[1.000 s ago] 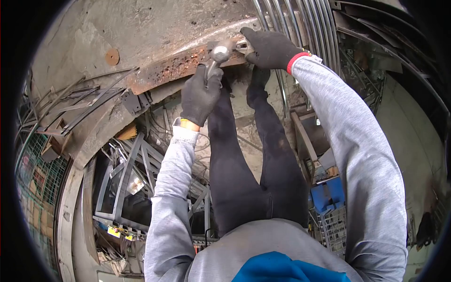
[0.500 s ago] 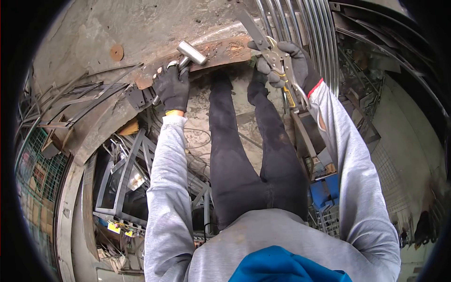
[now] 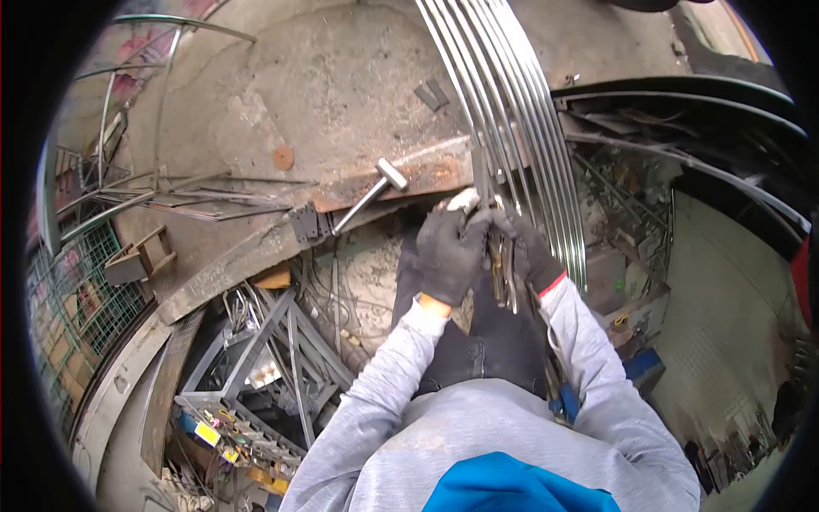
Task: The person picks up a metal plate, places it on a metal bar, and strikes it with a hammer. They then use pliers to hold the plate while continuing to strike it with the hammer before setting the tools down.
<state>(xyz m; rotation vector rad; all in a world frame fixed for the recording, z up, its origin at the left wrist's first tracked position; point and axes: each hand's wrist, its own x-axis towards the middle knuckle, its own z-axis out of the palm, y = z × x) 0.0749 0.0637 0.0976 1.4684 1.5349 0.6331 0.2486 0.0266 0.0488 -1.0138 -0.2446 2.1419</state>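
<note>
Both gloved hands are together in front of my lap. My left hand (image 3: 450,249), in a dark glove, has its fingers closed at the flat metal piece (image 3: 483,171), beside the locking pliers. My right hand (image 3: 527,249) is wrapped round the locking pliers (image 3: 503,269), whose handles point down toward my body. The flat piece rises upward from the two hands. A hammer (image 3: 367,200) lies on the rusty metal edge (image 3: 341,189) to the left, its head up and right, touched by neither hand.
Long shiny tubes (image 3: 520,119) run past my right hand. A round rusty disc (image 3: 283,157) and small dark plates (image 3: 432,95) lie on the concrete. Dark plates (image 3: 309,224) sit near the hammer handle. A metal frame (image 3: 256,350) stands at lower left; long dark strips (image 3: 682,111) lie right.
My left hand has let go of the hammer and moved right to meet my right hand at the metal piece and pliers. The view has shifted, showing more of the floor ahead.
</note>
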